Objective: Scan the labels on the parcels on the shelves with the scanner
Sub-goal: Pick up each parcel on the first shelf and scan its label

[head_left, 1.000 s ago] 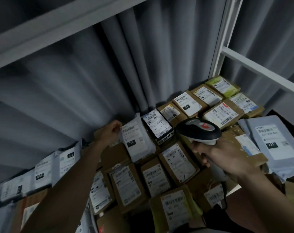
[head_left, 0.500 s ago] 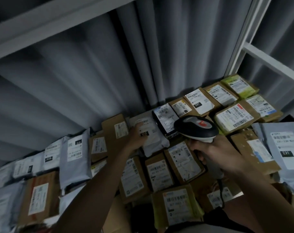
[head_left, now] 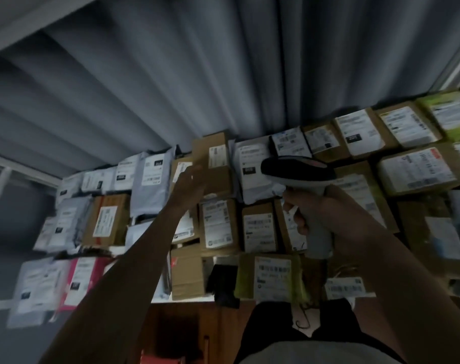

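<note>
My right hand [head_left: 326,219] is wrapped around the grip of the scanner [head_left: 297,170], fingers curled tight on the handle, its dark head pointing left and away from me over the parcels. My left hand [head_left: 189,185] is out in front of a tall brown box [head_left: 215,164] at the back of the shelf, fingers loosely spread and holding nothing; motion blur hides whether they touch the box. The parcels fill the shelf in rows, labels mostly face up. A white poly bag [head_left: 252,166] sits just under the scanner head, right beside the brown box.

Risks, as I judge them: labels sit packed edge to edge, so the beam could catch the wrong barcode or the same one twice. The light is dim and the bag is wrinkled, which may give a failed read. The tall box stands on end, so a nudge from my left hand could tip it onto its neighbours. With this many parcels I could easily skip one.
</note>
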